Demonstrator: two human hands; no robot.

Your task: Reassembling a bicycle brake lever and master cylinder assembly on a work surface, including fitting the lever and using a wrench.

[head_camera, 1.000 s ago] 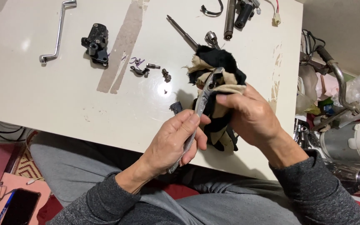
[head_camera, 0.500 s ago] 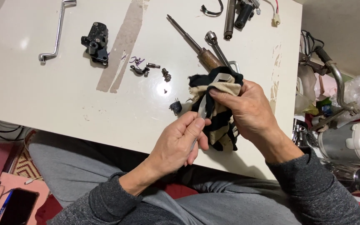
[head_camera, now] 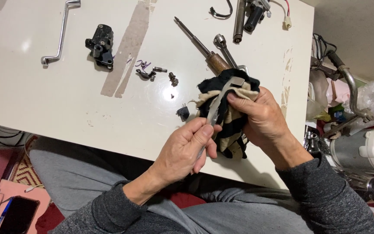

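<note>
My left hand (head_camera: 186, 148) grips the lower end of a flat metal bar (head_camera: 218, 101) that slants up over the table's near edge. My right hand (head_camera: 262, 116) holds a black and beige rag (head_camera: 230, 123) bunched against the bar's upper part, thumb pressing the cloth on the metal. The bar's top end (head_camera: 236, 81) sticks out above the rag. A wooden-handled screwdriver (head_camera: 200, 43) and a wrench (head_camera: 224, 50) lie on the table just behind the rag.
On the white table (head_camera: 57, 99) lie a bent metal crank (head_camera: 59, 32), a black cast part (head_camera: 100, 45), small screws and clips (head_camera: 154, 73), a small black piece (head_camera: 182, 113). Chrome parts (head_camera: 356, 104) and clutter stand at the right. A phone (head_camera: 16, 214) lies on the floor.
The rag has slid along the bar under my right hand, uncovering the screwdriver handle and wrench behind it. My left hand keeps its grip on the bar's lower end.
</note>
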